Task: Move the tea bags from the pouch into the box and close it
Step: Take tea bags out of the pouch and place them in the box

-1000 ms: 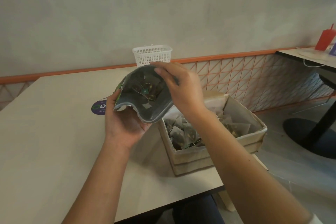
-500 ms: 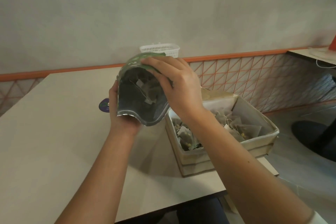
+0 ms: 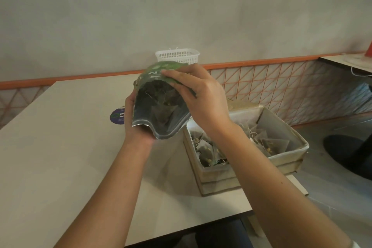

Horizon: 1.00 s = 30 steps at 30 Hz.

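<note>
Compared with a second ago, the green pouch is tipped further upright, its open mouth facing the camera, tea bags visible inside. The left hand cradles its underside with curled fingers; the right hand now grips the raised bottom end. The box sits open just right of the pouch on the table, holding more tea bags.

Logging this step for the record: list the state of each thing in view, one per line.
pouch: open, held up, some tea bags inside
box: open, tea bags inside
left hand: grips the pouch
right hand: grips the pouch top
basket: upright on the table
</note>
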Tool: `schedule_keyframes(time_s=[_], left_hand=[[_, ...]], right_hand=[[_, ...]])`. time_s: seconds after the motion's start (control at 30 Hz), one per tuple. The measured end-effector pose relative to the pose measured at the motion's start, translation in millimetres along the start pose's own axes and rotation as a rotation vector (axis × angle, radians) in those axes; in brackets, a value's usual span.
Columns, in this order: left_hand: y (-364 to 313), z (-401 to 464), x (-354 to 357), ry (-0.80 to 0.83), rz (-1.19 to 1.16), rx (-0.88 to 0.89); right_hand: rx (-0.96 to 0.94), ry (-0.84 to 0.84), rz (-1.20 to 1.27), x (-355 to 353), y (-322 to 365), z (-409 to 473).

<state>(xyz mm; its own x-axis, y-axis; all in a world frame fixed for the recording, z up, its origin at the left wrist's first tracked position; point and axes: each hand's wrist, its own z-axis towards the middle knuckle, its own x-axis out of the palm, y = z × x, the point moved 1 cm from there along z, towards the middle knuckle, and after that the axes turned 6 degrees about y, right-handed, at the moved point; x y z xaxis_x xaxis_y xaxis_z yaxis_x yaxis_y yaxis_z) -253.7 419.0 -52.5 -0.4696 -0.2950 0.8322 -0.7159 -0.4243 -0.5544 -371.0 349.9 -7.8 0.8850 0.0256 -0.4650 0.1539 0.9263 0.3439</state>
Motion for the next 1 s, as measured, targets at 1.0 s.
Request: schedule_keyframes(time_s=[1.0], left_hand=[[8.2,2.7,8.3,0.201,-0.025,-0.003]], right_hand=[[0.139,0.219,-0.478,13.9,10.8,-33.6]])
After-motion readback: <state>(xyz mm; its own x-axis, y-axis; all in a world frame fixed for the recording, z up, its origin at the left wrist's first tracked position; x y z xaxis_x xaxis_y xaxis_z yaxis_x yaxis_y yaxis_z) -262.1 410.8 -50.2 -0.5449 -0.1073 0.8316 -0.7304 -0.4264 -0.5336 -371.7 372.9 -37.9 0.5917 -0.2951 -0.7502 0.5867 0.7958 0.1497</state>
